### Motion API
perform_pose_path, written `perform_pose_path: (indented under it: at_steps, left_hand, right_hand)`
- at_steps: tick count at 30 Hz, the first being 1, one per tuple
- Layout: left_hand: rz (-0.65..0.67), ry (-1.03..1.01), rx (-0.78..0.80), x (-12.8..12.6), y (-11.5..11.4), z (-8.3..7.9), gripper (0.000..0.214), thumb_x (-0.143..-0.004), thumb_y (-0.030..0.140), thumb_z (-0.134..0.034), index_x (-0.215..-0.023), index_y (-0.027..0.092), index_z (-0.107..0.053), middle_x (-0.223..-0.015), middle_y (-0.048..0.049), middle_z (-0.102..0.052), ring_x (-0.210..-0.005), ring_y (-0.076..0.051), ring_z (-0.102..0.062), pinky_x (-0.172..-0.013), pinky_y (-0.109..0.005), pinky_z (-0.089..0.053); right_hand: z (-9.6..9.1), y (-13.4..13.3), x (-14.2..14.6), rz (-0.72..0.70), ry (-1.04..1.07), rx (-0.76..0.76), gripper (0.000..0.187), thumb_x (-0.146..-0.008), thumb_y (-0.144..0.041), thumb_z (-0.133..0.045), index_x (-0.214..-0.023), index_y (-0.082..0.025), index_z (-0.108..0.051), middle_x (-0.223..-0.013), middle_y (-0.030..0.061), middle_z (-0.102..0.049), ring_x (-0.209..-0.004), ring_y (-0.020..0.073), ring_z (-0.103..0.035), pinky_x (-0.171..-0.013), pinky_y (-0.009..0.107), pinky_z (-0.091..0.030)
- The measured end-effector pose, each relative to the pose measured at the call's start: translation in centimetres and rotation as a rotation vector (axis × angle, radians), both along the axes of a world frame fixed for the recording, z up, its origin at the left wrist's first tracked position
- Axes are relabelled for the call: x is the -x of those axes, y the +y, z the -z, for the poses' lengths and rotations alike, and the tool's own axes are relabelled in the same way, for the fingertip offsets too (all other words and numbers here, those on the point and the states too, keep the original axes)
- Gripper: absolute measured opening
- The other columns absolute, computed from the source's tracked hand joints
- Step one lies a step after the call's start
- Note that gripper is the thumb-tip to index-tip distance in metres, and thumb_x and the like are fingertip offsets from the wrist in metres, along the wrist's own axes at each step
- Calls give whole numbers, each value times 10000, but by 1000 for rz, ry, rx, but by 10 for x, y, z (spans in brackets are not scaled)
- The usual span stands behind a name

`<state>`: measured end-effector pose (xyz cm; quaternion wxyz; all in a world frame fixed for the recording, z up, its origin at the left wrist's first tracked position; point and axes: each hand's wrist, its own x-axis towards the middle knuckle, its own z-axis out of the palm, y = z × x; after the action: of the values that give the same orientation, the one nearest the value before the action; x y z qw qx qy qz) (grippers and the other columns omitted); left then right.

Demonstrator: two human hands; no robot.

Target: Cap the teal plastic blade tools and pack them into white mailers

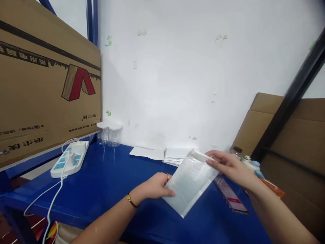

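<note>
A white padded bubble mailer (189,184) is held tilted above the blue table (109,183). My left hand (156,186) grips its lower left edge, fingers closed round it; a gold ring and bracelet show on that hand and wrist. My right hand (228,166) pinches the mailer's upper right corner at its open end. A stack of similar white mailers (176,156) lies flat on the table just behind the held one.
Two clear plastic jars (109,134) stand at the back left by the wall. A white power strip (71,158) with a trailing cable lies at the left. A phone (231,196) lies by my right wrist. Large cardboard boxes (48,84) stand left and right.
</note>
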<state>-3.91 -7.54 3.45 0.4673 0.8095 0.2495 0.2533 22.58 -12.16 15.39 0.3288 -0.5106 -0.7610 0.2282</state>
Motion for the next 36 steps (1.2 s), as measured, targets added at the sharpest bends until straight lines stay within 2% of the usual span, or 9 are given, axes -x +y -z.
perform_pose_path:
  at_steps: [5, 8, 12, 16, 20, 23, 28, 32, 36]
  left_hand:
    - [-397, -77, -351, -8, 69, -16, 282, -797, 270, -535, -1044, 264, -671, -964, -18, -695, -895, -238, -610, -784, -299, -440]
    - [-441, -180, -530, -27, 112, -25, 409, -837, 160, -401, -1158, 303, -610, -1217, 11, -596, -1173, -217, -479, -1026, -339, -303]
    - [-394, -106, -485, -57, 155, 5, 519, -792, 64, -374, -1222, 291, -554, -1365, 11, -463, -1338, -188, -270, -1120, -374, -81]
    - [-286, 87, -376, -62, 175, 43, 621, -755, 123, -477, -1348, 291, -402, -1456, -34, -320, -1366, -249, -199, -1105, -443, -55]
    - [-375, 176, -423, -26, 185, 49, 823, -717, 412, -614, -1428, 292, -218, -1507, -58, -178, -1389, -293, -53, -1098, -461, -18]
    - [-505, 420, -394, 17, 196, 48, 1021, -597, 619, -649, -1433, 223, -217, -1499, -122, -180, -1376, -356, -41, -1074, -510, -41]
    - [-561, 778, -414, 67, 204, 51, 996, -574, 742, -555, -1370, 170, -375, -1371, -181, -416, -1271, -367, -319, -1021, -452, -232]
    - [-562, 919, -419, 85, 197, 41, 859, -552, 680, -593, -1291, 257, -481, -1244, -123, -543, -1163, -365, -419, -927, -467, -333]
    - [-580, 915, -388, 104, 185, 33, 779, -509, 444, -672, -1250, 271, -507, -1224, -103, -544, -1156, -337, -432, -913, -433, -362]
  right_hand:
    - [2, 54, -38, 144, -150, -283, 161, -773, -382, -573, -807, -234, -630, -888, 57, -662, -799, 231, -576, -683, 320, -465]
    - [17, 98, -58, 250, -204, -484, 105, -743, -251, -534, -746, -243, -638, -976, 55, -652, -905, 255, -582, -798, 374, -464]
    - [65, 152, -78, 291, -175, -446, 180, -731, -192, -503, -771, -254, -667, -1021, 47, -659, -1011, 269, -574, -947, 424, -413]
    - [112, 177, -94, 204, -122, -224, 291, -687, -127, -505, -879, -240, -692, -1083, 61, -665, -1103, 310, -536, -1038, 426, -335]
    - [125, 175, -105, 346, -23, -171, 434, -666, -161, -500, -1065, -260, -636, -1188, 29, -609, -1233, 288, -428, -1111, 423, -247]
    - [127, 164, -104, 477, 142, -76, 488, -737, -306, -480, -1221, -265, -524, -1266, 55, -544, -1248, 288, -411, -1064, 448, -316]
    - [150, 143, -77, 653, 575, 290, 694, -772, -628, -415, -1356, -270, -307, -1326, 124, -464, -1072, 291, -563, -883, 473, -457]
    - [168, 138, -58, 636, 625, 357, 713, -728, -657, -507, -1340, -338, -327, -1330, 100, -477, -1119, 316, -522, -922, 530, -379]
    - [173, 144, -51, 508, 707, 337, 554, -769, -537, -544, -1274, -362, -400, -1315, 41, -507, -1113, 258, -534, -895, 422, -427]
